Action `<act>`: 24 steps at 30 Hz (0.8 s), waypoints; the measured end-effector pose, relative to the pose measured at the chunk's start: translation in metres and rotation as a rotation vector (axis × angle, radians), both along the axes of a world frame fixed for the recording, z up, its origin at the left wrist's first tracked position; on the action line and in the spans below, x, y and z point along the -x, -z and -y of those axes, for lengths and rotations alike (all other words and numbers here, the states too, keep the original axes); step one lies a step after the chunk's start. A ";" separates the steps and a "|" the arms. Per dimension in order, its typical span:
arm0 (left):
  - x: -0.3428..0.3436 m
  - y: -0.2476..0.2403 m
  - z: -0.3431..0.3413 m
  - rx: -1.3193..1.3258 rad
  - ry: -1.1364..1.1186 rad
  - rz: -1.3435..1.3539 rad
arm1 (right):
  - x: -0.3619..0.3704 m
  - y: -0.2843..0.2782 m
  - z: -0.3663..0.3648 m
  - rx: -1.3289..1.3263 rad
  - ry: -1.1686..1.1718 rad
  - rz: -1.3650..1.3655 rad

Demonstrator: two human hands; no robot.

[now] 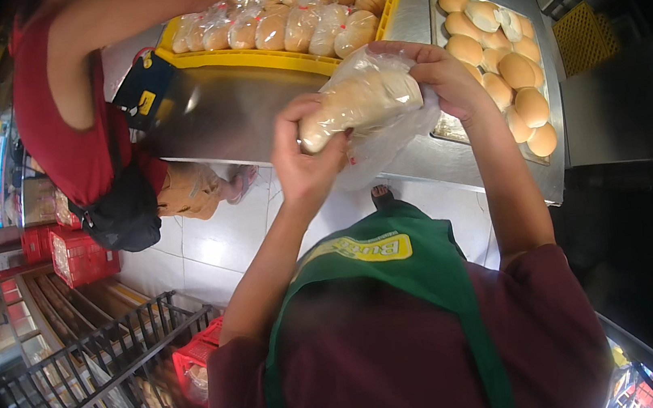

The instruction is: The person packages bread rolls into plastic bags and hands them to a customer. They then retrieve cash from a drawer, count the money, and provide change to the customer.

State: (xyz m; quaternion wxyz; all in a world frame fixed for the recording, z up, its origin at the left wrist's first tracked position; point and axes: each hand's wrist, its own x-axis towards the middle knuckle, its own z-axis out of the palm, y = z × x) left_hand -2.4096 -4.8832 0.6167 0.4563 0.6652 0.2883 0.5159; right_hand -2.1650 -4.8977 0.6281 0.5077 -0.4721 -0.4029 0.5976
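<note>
Green apron (429,261) over maroon shirt (377,353)

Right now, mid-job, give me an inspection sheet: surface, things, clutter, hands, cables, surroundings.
Surface: metal table, shiny, bearing a yellow crate and a metal tray.
Things: bread in clear plastic, held above the table's near edge; bagged buns in the crate; unbagged buns on the tray.
Clutter: dark item with a yellow patch, left of the crate.
Hands: left hand grips the bread's left end; right hand holds the plastic at the other end.
Cables: nothing seen.
Surroundings: co-worker at left; black rack, lower left.
</note>
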 end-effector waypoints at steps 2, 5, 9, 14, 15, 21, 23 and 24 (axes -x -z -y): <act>-0.018 0.007 -0.007 -0.311 -0.041 -0.177 | -0.012 -0.008 0.004 0.001 0.000 0.101; -0.035 0.004 -0.022 -0.721 0.040 -0.372 | -0.020 -0.029 0.013 -0.051 0.003 0.352; -0.059 -0.004 -0.030 -1.104 0.274 -0.511 | 0.003 -0.054 -0.001 -0.106 -0.027 0.588; -0.085 0.050 -0.044 -0.913 0.690 -0.913 | 0.030 -0.063 -0.001 -0.293 0.024 0.811; -0.079 0.051 -0.046 -1.036 0.629 -0.877 | 0.021 -0.063 0.005 -0.340 0.118 0.892; -0.111 0.006 -0.046 -0.722 0.624 -1.070 | -0.016 -0.055 0.023 -0.069 0.162 1.276; -0.125 0.010 -0.053 -0.429 0.844 -1.334 | -0.017 -0.055 0.017 -0.068 0.140 1.132; -0.124 0.008 -0.055 -0.529 0.797 -1.112 | -0.021 -0.052 0.014 -0.066 0.177 1.024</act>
